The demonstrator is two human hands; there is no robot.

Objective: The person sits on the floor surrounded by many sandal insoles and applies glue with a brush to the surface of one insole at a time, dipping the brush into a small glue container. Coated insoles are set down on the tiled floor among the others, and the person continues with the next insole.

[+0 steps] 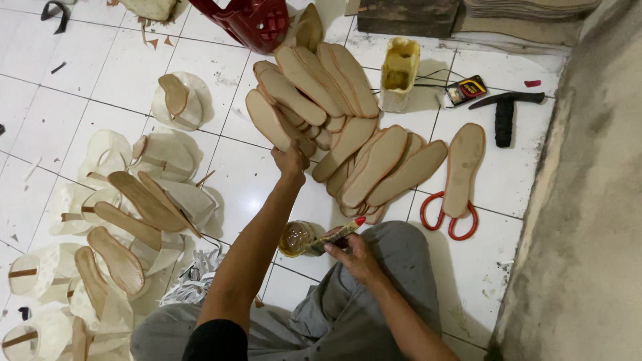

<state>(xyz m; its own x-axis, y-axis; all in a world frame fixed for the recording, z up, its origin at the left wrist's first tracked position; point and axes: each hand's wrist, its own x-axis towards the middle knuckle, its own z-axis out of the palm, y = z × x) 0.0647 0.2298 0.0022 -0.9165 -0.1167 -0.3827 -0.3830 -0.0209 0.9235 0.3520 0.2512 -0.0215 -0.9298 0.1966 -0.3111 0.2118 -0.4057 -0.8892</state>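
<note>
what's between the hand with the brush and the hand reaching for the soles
In the head view, a small open tin of glue sits on the white tile floor between the right hand, holding a brush, and the left hand on the pile of soles.

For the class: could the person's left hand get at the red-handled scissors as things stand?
Probably not directly: the left hand is at the insole pile, and the scissors lie partly under an insole, past the right hand.
</note>
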